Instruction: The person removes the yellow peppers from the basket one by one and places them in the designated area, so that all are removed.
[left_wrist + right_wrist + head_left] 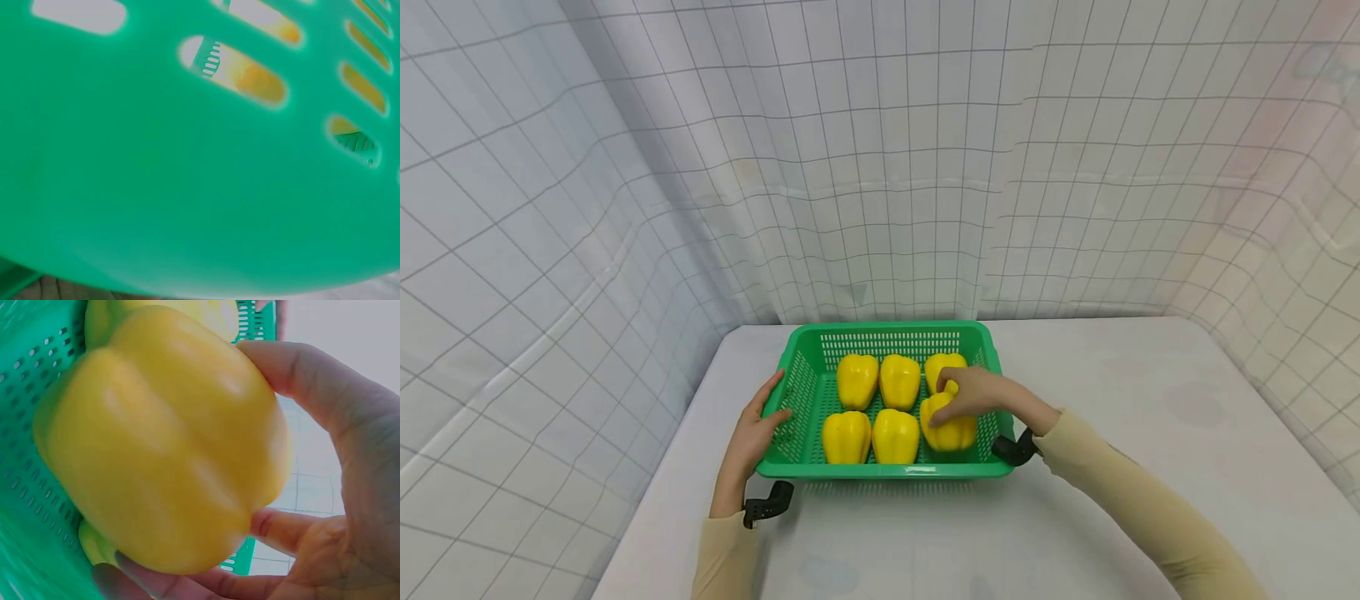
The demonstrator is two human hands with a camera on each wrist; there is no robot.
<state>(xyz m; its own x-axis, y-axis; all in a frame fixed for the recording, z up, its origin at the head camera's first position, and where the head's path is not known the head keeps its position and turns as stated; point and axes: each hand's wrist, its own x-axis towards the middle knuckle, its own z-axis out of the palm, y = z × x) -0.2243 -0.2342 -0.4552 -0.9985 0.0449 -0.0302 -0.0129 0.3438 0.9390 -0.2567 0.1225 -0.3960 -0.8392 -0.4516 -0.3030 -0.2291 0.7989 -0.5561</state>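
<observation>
Operating remotely, I have the right hand (976,394) grasping a pepper (953,431), thumb opposing fingers, apparently for security; the basket (880,472) lies beneath this grip, its left rim held by the left hand (757,427), presumably for steadiness

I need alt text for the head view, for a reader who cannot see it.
A person's right hand grips a yellow bell pepper in a green basket with five more peppers, while the left hand holds the basket's left side. The basket stands on a white table before grid-patterned cloth.
</observation>
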